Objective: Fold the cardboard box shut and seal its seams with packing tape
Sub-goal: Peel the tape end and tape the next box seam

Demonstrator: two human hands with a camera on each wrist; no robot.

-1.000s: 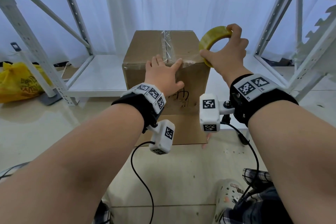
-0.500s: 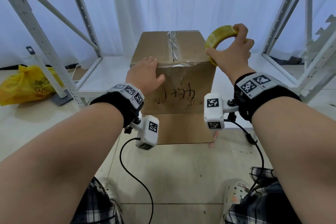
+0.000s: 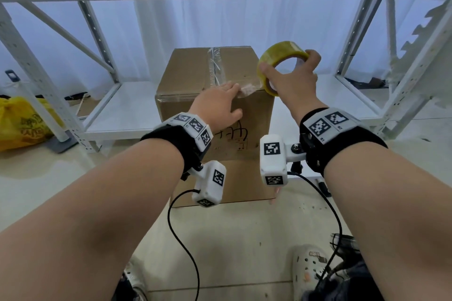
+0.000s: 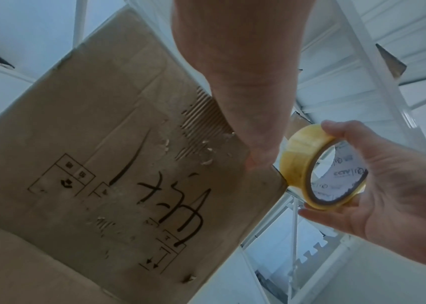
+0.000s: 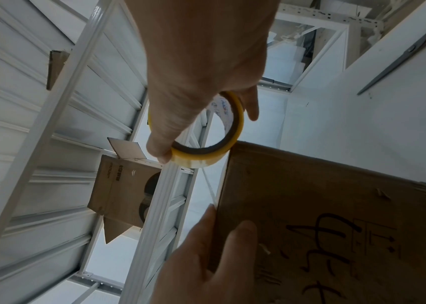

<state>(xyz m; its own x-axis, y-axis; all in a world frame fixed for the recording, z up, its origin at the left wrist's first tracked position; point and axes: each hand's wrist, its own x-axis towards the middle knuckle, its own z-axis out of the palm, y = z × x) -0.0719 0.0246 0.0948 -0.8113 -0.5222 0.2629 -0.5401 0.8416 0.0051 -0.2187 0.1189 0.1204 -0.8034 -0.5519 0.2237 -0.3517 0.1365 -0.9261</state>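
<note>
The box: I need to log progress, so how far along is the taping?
Done: the box is folded shut and a tape strip runs along the top centre seam. In hand: the left hand presses tape along the front top edge while the right hand holds the tape roll at the corner. Left: cutting this strip; other seams cannot be seen.

A brown cardboard box (image 3: pixel 195 73) bears black handwriting; the tape roll (image 3: pixel 281 56) is translucent yellow.
</note>
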